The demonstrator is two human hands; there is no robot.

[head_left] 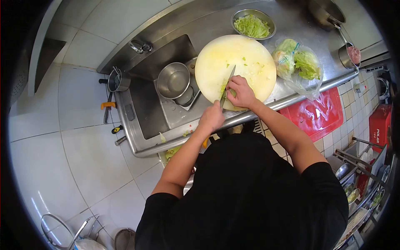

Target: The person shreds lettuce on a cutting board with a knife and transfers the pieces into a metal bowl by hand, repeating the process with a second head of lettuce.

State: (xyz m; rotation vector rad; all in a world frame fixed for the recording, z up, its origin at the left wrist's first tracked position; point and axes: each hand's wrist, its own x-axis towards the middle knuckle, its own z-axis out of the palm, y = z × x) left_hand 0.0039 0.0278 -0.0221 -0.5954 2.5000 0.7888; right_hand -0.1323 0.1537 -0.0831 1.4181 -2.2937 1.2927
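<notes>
A round, pale yellow cutting board (212, 54) lies on the steel counter beside the sink. My left hand (213, 118) is closed round the handle of a knife (231, 75) at the board's near edge, the blade pointing away from me. My right hand (241, 92) is closed beside the blade, its fingers bent over green lettuce pieces (231, 92). The fingers partly hide the blade and the lettuce. Small green scraps are scattered on the board.
A steel bowl of shredded lettuce (252, 26) stands behind the board. Bagged lettuce (307, 64) lies to the right. The sink (150, 110) at the left holds a metal pot (173, 80). A red board (318, 114) lies below the counter; a meat bowl (353, 55) sits far right.
</notes>
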